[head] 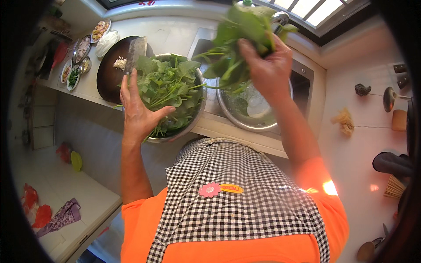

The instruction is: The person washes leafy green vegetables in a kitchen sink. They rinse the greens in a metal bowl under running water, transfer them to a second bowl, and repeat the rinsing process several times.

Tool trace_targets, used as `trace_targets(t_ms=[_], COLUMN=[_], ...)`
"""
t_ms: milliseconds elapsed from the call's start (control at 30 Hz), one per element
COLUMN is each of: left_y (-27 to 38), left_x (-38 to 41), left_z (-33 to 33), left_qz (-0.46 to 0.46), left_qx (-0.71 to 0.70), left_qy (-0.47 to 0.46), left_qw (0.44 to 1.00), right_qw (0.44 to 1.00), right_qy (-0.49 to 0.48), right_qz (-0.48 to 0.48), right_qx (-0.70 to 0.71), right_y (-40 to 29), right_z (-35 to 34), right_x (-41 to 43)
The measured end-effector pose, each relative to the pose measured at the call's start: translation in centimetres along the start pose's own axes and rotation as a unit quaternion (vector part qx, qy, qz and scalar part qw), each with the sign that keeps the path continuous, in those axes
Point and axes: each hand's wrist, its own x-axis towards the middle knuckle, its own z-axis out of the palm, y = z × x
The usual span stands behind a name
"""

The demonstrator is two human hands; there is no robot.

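Note:
My right hand (pixel 268 64) grips a bunch of leafy greens (pixel 230 42), raised above a metal basin (pixel 287 98) in the sink. Water and a few leaves (pixel 239 104) show in that basin. To the left, a second metal bowl (pixel 201 108) is heaped with more leafy greens (pixel 164 87). My left hand (pixel 139 111) rests against the left side of this heap, fingers spread and thumb over the leaves. Just beyond its fingertips, a cleaver (pixel 136 51) lies on a round dark cutting board (pixel 107 77), beside a little pile of chopped garlic (pixel 120 63).
Several small dishes, among them a plate of sliced food (pixel 100 31) and a bowl of chopped greens (pixel 73 78), stand left of the board. A faucet (pixel 280 18) rises behind the raised bunch. A ladle (pixel 389 98) hangs at the right wall. A lower counter (pixel 88 194) lies at left.

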Motion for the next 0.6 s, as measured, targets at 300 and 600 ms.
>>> trace_targets(t_ms=[300, 600], left_y=[0.7, -5.5], left_x=[0.7, -0.4], left_z=[-0.7, 6.4], left_qz=[0.164, 0.108], left_qx=[-0.054, -0.033], left_qy=[0.098, -0.029], left_qw=[0.98, 0.993], right_qw=[0.977, 0.845], right_qy=[-0.201, -0.449], right_qz=[-0.068, -0.161], right_qx=[-0.02, -0.243], right_y=[5.8, 10.5], right_z=[14.3, 15.0], right_x=[-3.3, -6.4])
